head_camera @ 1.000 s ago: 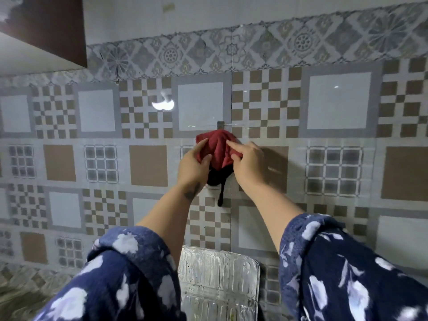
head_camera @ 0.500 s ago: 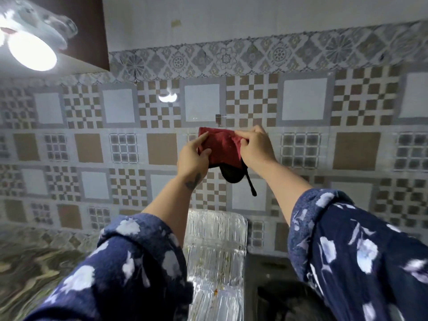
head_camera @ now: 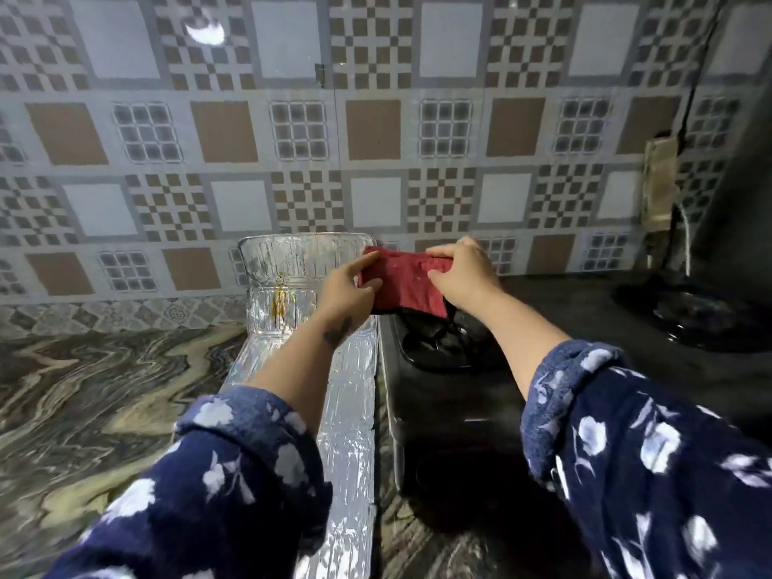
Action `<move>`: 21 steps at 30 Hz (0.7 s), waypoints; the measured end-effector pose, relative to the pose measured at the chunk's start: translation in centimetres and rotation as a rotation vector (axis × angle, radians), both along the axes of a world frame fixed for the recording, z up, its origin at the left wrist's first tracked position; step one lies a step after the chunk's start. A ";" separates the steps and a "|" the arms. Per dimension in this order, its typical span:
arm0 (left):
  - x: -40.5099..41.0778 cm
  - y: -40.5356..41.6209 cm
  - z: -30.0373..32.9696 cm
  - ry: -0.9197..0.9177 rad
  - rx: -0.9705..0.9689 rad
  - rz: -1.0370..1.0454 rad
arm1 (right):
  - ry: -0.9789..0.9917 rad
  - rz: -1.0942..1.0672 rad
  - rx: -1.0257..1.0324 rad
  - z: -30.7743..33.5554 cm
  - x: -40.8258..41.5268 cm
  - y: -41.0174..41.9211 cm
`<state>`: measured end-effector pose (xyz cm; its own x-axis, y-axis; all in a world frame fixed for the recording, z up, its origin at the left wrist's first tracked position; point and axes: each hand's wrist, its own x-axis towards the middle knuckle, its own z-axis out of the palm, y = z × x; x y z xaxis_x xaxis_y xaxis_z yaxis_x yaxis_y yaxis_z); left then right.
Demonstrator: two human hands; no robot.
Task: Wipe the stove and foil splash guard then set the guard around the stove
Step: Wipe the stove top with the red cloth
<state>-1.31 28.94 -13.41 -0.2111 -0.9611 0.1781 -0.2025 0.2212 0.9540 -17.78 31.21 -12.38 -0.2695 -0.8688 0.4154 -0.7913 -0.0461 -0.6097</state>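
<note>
Patterned tile wall behind, swirled marble counter below, dim light throughout. Red cloth held up in the air above the back of the black stove, stretched between both hands. Left hand pinching the cloth's left edge, thumb and fingers closed on the fabric; right hand likewise clamped on the right edge, fingers curled over the top. Something dark hanging behind and under the cloth, possibly a second layer or a loop; too murky to tell.

Foil splash guard just left of the stove, one panel standing against the wall, the rest running forward along the stove's left side toward the camera. Yellowish-brown drip stains on the upright panel near the fold. Not yet wrapped around the stove. Burner directly beneath the cloth. Farther right, a dark pan-like shape on the stove top and a wall socket with a cord, well apart from the hands.

Judged as the start of wiping: cloth readied, neither surface touched.

Risks from here: thin foil likely to crease or tear under hard rubbing, especially at the fold, or to tip over if pushed without support. Dangling dark part apt to snag on the burner grate. Stains easily missed in such poor light. Dirt smeared from stove onto foil if wiped in that order with the same face of the cloth.
</note>
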 end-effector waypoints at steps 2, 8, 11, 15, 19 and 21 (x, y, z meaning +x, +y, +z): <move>0.1 2.2 -2.2 -0.041 0.041 -0.031 | 0.009 -0.032 0.080 -2.3 -0.2 2.6; 0.3 6.4 -7.0 -0.272 0.074 -0.148 | -0.007 -0.098 0.251 -8.0 -0.8 8.4; 0.3 6.8 -8.2 -0.443 -0.003 -0.157 | -0.001 -0.077 0.325 -9.6 -1.0 9.6; 0.6 6.1 -8.8 -0.613 -0.087 -0.114 | 0.517 -0.071 0.293 -10.2 -0.5 9.6; 1.4 5.2 -9.4 -0.654 -0.105 -0.017 | 0.422 0.282 0.215 -10.6 2.1 8.1; 1.6 4.7 -9.6 -0.695 -0.128 0.048 | 0.429 0.306 0.295 -12.1 3.4 7.7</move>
<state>0.33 33.68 -23.04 -0.2747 -0.9527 0.1299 -0.7678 0.2987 0.5669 -14.41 38.89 -24.51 0.1494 -0.9755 0.1614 -0.9469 -0.1882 -0.2609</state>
